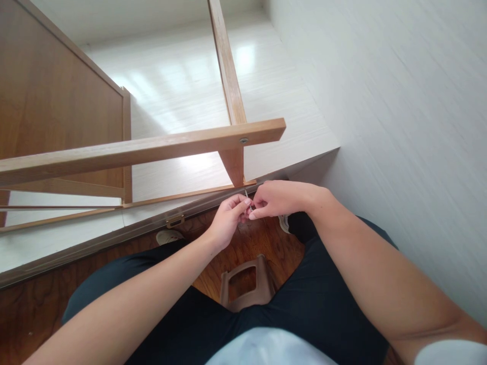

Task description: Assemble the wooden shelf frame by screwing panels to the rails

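Note:
My left hand point(233, 215) pinches a thin, pointed metal piece point(246, 193) between thumb and fingertips. It is too small to name surely; its tip sticks up away from me. My right hand point(277, 197) is closed against the lower end of the same piece, its fingertips meeting those of the left. Just beyond both hands stands the foot of a wooden upright point(234, 165). A long wooden rail point(171, 149) crosses that upright, with a round metal bolt head point(244, 140) set in its face near the right end.
A wooden panel point(61, 91) stands at the left on a glossy white ledge point(171, 81). At the right rises a pale wall point(399, 101). A brown plastic stool point(245, 299) is between my legs on the wood floor point(281, 243). A small metal handle point(175, 221) projects below the ledge.

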A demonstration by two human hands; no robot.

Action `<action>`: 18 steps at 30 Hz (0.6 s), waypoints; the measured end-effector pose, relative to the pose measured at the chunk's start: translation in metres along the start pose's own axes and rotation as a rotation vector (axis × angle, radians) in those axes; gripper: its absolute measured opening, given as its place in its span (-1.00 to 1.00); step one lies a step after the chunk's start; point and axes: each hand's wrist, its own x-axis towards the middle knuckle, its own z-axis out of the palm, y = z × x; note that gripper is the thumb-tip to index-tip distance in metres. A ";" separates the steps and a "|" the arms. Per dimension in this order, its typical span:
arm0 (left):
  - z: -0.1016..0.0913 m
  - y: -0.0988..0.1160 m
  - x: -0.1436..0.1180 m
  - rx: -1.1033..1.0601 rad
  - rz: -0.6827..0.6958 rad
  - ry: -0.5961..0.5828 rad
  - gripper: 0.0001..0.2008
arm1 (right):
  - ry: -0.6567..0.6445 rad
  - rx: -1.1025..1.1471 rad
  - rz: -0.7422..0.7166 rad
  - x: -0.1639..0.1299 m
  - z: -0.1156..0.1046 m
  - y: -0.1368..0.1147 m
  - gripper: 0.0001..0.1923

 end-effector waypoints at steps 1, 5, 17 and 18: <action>0.000 0.000 0.000 -0.007 -0.001 -0.002 -0.62 | 0.012 0.002 -0.004 0.000 0.000 -0.001 -0.49; -0.001 0.000 0.002 -0.033 -0.014 -0.007 -0.63 | 0.066 -0.026 0.001 0.001 -0.002 -0.006 -0.50; -0.002 -0.002 0.004 -0.028 -0.022 0.009 -0.63 | -0.056 0.088 0.075 0.001 -0.005 0.003 -0.63; -0.002 -0.003 0.004 -0.021 -0.023 0.012 -0.63 | -0.059 0.091 0.070 0.002 -0.004 0.005 -0.64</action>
